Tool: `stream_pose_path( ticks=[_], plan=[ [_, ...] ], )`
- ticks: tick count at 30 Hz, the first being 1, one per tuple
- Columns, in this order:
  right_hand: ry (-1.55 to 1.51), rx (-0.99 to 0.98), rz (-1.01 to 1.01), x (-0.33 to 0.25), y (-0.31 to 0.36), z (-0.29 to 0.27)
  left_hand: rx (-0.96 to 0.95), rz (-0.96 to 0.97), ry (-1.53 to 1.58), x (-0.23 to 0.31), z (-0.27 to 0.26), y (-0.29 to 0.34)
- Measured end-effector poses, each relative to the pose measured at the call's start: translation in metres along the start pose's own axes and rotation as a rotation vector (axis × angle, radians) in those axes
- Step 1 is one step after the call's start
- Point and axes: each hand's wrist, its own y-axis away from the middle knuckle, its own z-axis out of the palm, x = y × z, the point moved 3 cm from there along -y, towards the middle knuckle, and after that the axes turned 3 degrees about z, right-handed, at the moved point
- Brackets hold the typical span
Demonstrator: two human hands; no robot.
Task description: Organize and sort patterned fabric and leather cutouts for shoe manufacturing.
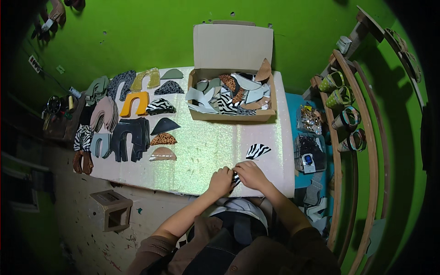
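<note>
At the table's front edge, my left hand [222,180] and my right hand [250,175] come together, fingers closed on a small zebra-print piece [236,178]. Most of that piece is hidden under the fingers. Just beyond my right hand lies another zebra-print cut piece [258,151], flat on the table. To the left, half-moon pieces lie in a column: a striped zebra stack [161,106], a black one [165,125], a leopard-print one [163,139] and a tan one [163,154].
An open cardboard box [229,117] full of cut scraps stands at the table's back. U-shaped stacks, among them black [130,137] and orange [134,103], cover the left side. On the right are a wooden rack [337,137] with sandals and plastic tubs [311,151]. A stool [110,210] stands on the floor.
</note>
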Motion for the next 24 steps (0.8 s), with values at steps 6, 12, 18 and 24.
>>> stream_pose_path(
  ticks=[6,12,18,24],
  plan=[
    [-0.019,-0.015,0.036,-0.014,0.006,-0.008,0.028,-0.029,0.044,-0.011,0.016,0.001],
    [-0.015,-0.200,0.193,-0.009,0.003,-0.003,0.154,0.039,0.000,-0.006,0.004,-0.001],
    [-0.244,0.017,0.185,-0.004,-0.004,-0.003,0.259,0.006,0.097,-0.006,-0.010,-0.007],
    [-0.374,0.055,0.301,0.014,-0.021,-0.021,0.148,-0.256,0.577,-0.031,-0.013,-0.011]
  ],
)
